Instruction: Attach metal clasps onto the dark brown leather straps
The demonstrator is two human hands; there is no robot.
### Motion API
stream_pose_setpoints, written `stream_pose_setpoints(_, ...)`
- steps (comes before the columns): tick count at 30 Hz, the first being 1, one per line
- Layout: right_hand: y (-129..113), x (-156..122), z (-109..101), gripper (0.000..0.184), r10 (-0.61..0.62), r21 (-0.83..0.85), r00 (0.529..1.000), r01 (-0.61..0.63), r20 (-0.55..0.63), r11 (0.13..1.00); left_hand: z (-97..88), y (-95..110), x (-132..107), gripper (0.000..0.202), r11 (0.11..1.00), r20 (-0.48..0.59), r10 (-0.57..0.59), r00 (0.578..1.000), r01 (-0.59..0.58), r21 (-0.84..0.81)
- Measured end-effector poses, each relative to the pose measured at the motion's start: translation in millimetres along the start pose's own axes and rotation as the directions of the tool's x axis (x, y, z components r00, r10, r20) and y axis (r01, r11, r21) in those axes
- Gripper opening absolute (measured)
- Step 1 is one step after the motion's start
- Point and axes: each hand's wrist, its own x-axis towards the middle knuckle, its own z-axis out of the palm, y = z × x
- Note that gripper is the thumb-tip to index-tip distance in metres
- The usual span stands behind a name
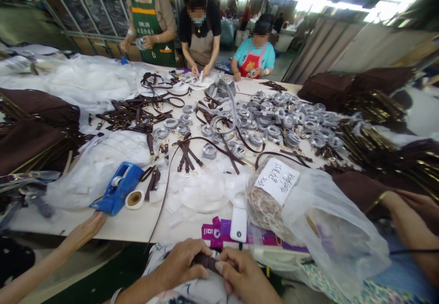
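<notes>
Close to my lap, below the table's front edge, my left hand [180,264] closes round a dark brown strap [206,261], which looks folded or rolled up. My right hand [243,272] pinches the other end of the same strap, fingertips near those of my left hand. Much of the strap is hidden by my fingers. On the table just ahead lie a white phone-like device [238,224] and a purple printed plastic bag [213,233]. A thin black cord [167,189] runs down over the table edge left of my hands.
A co-worker's hand [92,226] touches a blue tape dispenser [120,187] beside a tape roll [135,199]. Coiled straps in grey wrapping [274,116] and brown straps [137,114] cover the middle. A labelled clear bag [267,194] stands right. Brown fabric stacks [37,116] flank the table; several people work around it.
</notes>
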Motion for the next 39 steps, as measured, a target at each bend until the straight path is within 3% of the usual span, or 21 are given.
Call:
stream_pose_setpoints(6, -1.6, 0.2, -6.7, 0.017, 0.068, 0.109, 0.994, -0.078, 0.089, 0.991, 6.9, 2.2, -1.8, 0.04, 0.992, -0.011, 0.01, 1.0, -0.011, -0.123)
stream_pose_setpoints(14, 7.8, 3.8, -5.5, 0.025, 0.043, 0.288, 0.973, -0.11, 0.228, 0.951, 9.6, 0.7, -3.0, 0.037, 0.986, -0.034, 0.167, 0.985, -0.166, 0.03)
stream_pose_setpoints(19, 14.1, 15.5, -1.9, 0.026, 0.042, 0.412, 0.954, -0.167, 0.295, 0.896, 2.9, -3.2, -2.5, 0.04, 0.981, -0.057, 0.157, 0.986, -0.162, -0.104)
stream_pose_setpoints(24, -1.2, 16.8, 3.6, 0.016, 0.048, 0.25, 0.983, -0.093, 0.18, 0.964, -3.7, -10.0, -3.3, 0.042, 0.987, -0.05, 0.128, 0.99, -0.132, -0.094)
stream_pose_setpoints(30, -25.4, 13.1, 13.3, 0.014, 0.034, 0.011, 0.999, -0.035, 0.034, 0.999, -9.1, -20.7, -3.8, 0.039, 0.958, -0.01, 0.262, 0.965, -0.259, 0.119)
stream_pose_setpoints(34, -27.0, 18.6, 18.2, 0.015, 0.07, 0.056, 0.997, -0.071, 0.023, 0.996, -11.5, -23.9, -1.7, 0.033, 0.952, 0.003, 0.26, 0.966, -0.257, 0.164)
stream_pose_setpoints(39, -24.8, 25.0, 16.0, 0.017, 0.101, 0.143, 0.989, -0.116, 0.107, 0.983, -15.0, -20.9, 2.3, 0.028, 0.959, 0.074, 0.244, 0.967, -0.252, 0.134)
